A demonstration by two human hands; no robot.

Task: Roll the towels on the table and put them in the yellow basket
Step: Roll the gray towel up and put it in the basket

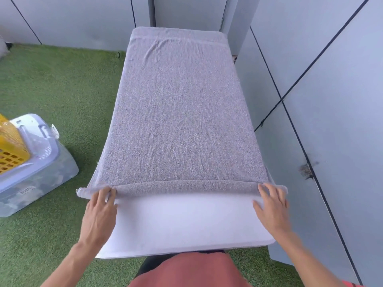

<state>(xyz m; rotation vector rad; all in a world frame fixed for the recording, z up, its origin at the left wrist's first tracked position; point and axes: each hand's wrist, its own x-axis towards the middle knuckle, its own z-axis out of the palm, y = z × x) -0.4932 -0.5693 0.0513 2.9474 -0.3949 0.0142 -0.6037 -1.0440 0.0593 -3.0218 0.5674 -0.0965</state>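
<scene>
A grey towel [178, 112] lies spread lengthwise over the white table [182, 222], covering all but its near end. The towel's near edge is turned into a thin roll [184, 187] running across the table. My left hand [101, 210] rests with straight fingers on the roll's left end. On the right end of the roll, my right hand [272, 206] lies flat with its fingers spread. The yellow basket [10, 150] shows partly at the left edge of the view, standing on a box.
A clear plastic storage box with a white lid [41, 162] stands on the green artificial grass [62, 90] left of the table. Grey wall panels [321, 100] run close along the table's right side and behind it.
</scene>
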